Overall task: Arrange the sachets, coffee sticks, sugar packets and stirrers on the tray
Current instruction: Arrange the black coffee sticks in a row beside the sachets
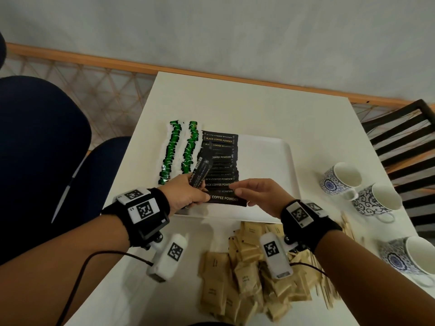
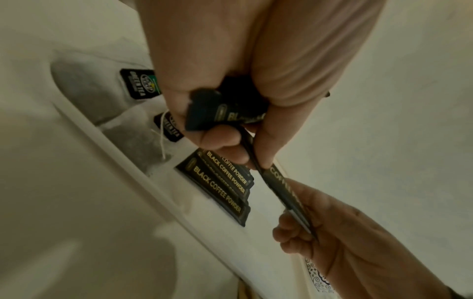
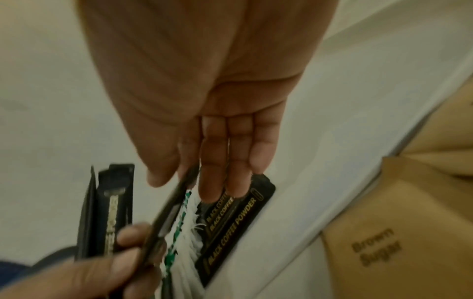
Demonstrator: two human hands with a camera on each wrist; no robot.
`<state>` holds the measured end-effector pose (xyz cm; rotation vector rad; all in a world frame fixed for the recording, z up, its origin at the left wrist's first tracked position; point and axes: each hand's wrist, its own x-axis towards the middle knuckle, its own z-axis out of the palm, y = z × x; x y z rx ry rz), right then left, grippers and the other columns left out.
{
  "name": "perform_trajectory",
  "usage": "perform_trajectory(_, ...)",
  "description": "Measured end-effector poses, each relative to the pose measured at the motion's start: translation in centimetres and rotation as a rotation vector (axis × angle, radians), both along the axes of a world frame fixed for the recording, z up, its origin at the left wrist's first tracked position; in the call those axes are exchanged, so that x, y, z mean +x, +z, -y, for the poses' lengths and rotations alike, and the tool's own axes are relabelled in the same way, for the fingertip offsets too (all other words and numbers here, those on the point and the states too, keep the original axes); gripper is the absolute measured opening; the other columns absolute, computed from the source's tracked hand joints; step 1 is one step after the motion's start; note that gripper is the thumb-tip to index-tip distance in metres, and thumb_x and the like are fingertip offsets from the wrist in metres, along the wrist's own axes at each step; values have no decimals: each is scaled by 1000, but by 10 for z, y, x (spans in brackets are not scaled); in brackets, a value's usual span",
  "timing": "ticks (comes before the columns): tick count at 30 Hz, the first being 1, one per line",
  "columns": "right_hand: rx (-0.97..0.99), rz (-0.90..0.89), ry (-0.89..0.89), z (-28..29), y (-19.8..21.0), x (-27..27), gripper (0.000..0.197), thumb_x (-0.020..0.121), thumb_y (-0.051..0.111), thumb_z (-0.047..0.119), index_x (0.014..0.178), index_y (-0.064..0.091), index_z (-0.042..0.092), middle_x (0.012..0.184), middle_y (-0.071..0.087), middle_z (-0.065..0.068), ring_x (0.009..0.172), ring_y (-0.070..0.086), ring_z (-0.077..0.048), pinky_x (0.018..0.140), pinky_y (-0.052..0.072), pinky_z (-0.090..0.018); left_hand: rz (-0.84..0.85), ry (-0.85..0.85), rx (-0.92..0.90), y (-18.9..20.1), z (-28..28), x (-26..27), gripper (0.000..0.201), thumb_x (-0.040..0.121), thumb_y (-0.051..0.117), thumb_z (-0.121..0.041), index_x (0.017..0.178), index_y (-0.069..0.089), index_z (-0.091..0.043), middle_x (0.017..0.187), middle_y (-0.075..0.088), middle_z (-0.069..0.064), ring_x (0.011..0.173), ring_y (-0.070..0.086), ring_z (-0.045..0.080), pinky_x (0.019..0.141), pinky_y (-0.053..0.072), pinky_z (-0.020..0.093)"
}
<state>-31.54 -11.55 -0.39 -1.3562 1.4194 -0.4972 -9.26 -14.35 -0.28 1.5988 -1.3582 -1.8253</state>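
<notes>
Two rows of green-tagged sachets lie along the tray's left edge, a column of black coffee sticks just beside them. The left hand grips a small bundle of coffee sticks, fingers curled round it, above the column's near end. One stick runs from this bundle to the right hand, pinched between thumb and fingers. Brown sugar packets are heaped on the tabletop nearer the person, stirrers at their right.

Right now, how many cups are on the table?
3, all at the table's right side: one cup farthest back, another beside it, the third nearest. More may lie outside the view.
</notes>
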Motion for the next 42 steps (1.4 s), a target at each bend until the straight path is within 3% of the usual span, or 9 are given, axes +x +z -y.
perform_trajectory(4, -36, -156, 44, 5, -1, 10, 20, 84, 70, 25, 77, 70, 43, 81, 73, 3, 65, 56, -2, 77, 48, -22, -2, 39, -43, -1, 1, -3, 28, 80, 65, 10, 76, 48, -13, 71, 59, 6, 51, 50, 11, 40, 38, 18)
perform_trajectory(10, 7, -162, 56, 11, -4, 12, 16, 81, 72, 23, 73, 74, 36, 83, 73, -5, 72, 58, -13, 80, 50, -34, 5, 121, -54, 2, 5, 4, 18, 89, 62, -4, 78, 50, -13, 67, 57, 5, 52, 55, 11, 43, 45, 19)
perform_trajectory(15, -129, -493, 217, 12, -4, 14, 10, 86, 64, 30, 91, 71, 33, 87, 65, 15, 84, 60, -6, 81, 49, -24, 52, 213, -92, 5, 10, 10, 29, 95, 53, -18, 66, 48, -11, 59, 48, 4, 44, 42, 12, 39, 33, 20)
perform_trajectory(19, -176, -595, 283, 14, -11, 20, 15, 86, 60, 31, 95, 72, 32, 77, 53, 23, 80, 53, -3, 73, 40, -19, 62, 216, -47, 9, 11, 9, 34, 93, 51, -21, 61, 45, -11, 55, 44, 2, 42, 36, 11, 39, 27, 20)
perform_trajectory(22, -194, -635, 286, 17, -15, 20, 16, 86, 60, 31, 97, 72, 31, 83, 52, 20, 82, 51, -4, 74, 39, -19, 21, 202, 9, 13, 10, 8, 28, 92, 52, -23, 68, 49, -10, 62, 45, 6, 45, 36, 14, 43, 26, 22)
perform_trajectory(25, -181, -647, 265, 22, -16, 20, 14, 87, 60, 30, 96, 71, 30, 85, 53, 18, 84, 52, -7, 74, 38, -20, -21, 204, 49, 18, 8, 7, 19, 93, 48, -21, 90, 58, -5, 68, 46, 8, 48, 36, 14, 47, 24, 24)
perform_trajectory(31, -207, -672, 251, 28, -18, 20, 12, 86, 60, 29, 94, 69, 29, 84, 54, 18, 82, 52, -7, 71, 39, -21, -11, 166, 52, 20, 7, 8, 26, 96, 40, -15, 106, 63, -9, 70, 58, 7, 44, 45, 12, 38, 32, 18)
perform_trajectory(38, -327, -646, 208, 30, -15, 19, 10, 87, 59, 35, 93, 67, 32, 86, 50, 14, 85, 52, -9, 73, 43, -24, 16, 120, 4, 18, 8, 14, 21, 96, 43, -16, 97, 64, -10, 63, 51, 3, 43, 44, 12, 38, 31, 19)
perform_trajectory(42, -407, -613, 210, 39, -13, 28, 13, 90, 56, 33, 98, 66, 32, 88, 47, 15, 89, 52, -9, 75, 43, -24, -13, 243, -72, 19, 19, 29, 30, 95, 55, -22, 67, 51, -11, 57, 44, 3, 43, 41, 12, 38, 32, 19)
